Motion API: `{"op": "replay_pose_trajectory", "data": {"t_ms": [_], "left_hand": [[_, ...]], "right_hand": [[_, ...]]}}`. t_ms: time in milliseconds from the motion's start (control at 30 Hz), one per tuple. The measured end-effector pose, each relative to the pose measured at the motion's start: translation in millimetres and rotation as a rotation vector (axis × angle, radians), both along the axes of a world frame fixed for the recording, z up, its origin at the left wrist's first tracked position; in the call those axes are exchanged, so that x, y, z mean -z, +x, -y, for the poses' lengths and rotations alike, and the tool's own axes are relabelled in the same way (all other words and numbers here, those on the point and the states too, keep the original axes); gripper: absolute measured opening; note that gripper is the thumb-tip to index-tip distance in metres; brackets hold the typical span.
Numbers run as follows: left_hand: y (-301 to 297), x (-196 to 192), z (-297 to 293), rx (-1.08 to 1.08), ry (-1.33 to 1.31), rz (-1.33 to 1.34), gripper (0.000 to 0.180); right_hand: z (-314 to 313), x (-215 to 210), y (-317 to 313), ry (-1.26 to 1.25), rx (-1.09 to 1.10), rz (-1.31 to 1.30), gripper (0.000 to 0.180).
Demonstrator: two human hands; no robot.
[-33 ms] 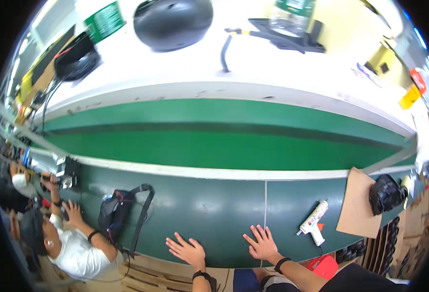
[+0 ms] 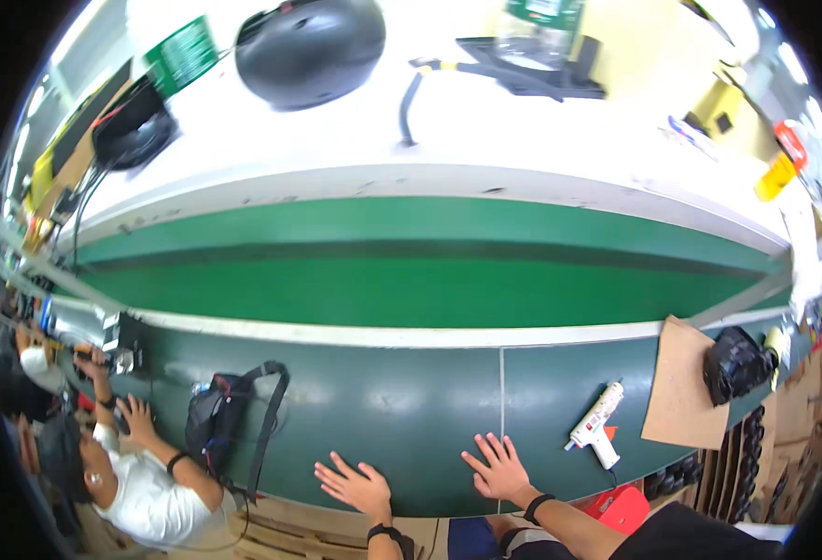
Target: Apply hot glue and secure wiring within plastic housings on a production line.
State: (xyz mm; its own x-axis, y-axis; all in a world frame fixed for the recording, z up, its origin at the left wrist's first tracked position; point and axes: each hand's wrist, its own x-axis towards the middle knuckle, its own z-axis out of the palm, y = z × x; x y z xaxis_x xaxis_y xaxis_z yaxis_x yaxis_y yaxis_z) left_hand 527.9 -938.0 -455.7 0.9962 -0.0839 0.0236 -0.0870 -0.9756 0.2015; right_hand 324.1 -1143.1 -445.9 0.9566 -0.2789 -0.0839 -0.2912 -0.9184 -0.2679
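Both our hands are palm down by the near edge of the green table [image 2: 392,383], approx. mid. Our left hand [image 2: 357,483] has fingers spread wide, thumb out, & holds nothing; nearest thing is the black bag [image 2: 215,415], lying to its left w/ its strap [image 2: 269,420] on the bag's right side. Our right hand [image 2: 499,469] is likewise open, fingers fanned, empty. Nearest to it, on the right, the white glue gun [image 2: 600,416] lies on the table, apart from the hand, nozzle pointing left & near. Can't tell if our palms press on the tabletop.

Farther right: brown cardboard [image 2: 680,397] w/ a black plastic bundle [image 2: 736,364] at its right edge. Far left, a co-worker [image 2: 154,495] in a white top. On the far white shelf [image 2: 289,140]: a round black thing [image 2: 313,51] & a clear bottle [image 2: 534,45] w/ green label.
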Motion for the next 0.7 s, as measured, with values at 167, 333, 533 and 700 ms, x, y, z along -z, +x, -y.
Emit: {"op": "replay_pose_trajectory", "data": {"t_ms": [167,333,533,700], "left_hand": [[-2.3,16.7,-7.4,-0.024,0.099,0.075,0.067],[2.4,5.6,6.4,-0.003,0.057,0.075,0.065],[5.3,17.5,-0.8,-0.007,0.045,0.118,0.064],[5.2,18.1,2.0,-0.006,0.028,0.12,0.064]], "right_hand": [[1.0,-2.0,0.9,0.032,0.001,0.011,0.063],[4.7,-4.2,2.6,0.038,0.028,0.073,0.061],[0.2,9.4,2.2,0.03,-0.004,0.008,0.065],[3.1,10.7,-1.4,0.025,0.018,0.004,0.065]]}}
